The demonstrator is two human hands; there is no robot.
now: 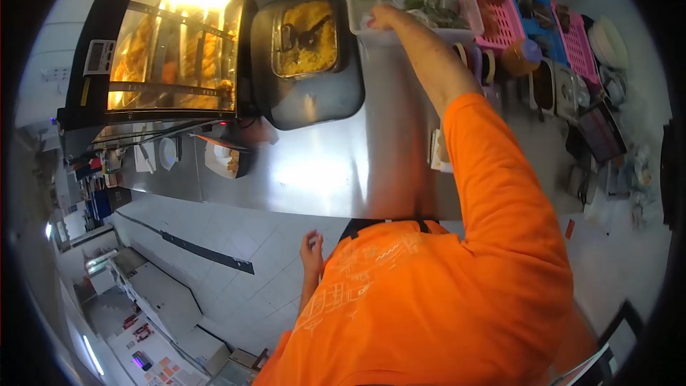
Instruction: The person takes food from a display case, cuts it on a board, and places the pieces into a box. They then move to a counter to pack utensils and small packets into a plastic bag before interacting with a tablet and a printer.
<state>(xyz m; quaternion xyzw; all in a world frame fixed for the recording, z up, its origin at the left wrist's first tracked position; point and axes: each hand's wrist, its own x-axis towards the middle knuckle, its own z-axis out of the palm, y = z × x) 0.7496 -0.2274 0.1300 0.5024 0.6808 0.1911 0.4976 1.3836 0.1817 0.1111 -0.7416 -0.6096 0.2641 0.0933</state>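
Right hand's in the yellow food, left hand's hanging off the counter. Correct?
Not quite: head view shows the right hand in the clear bin, not the yellow food. Left hand off the counter stands.

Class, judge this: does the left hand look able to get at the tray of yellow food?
Probably yes: the left hand looks empty, and only bare counter and the dark pan seem to lie between it and the tray.
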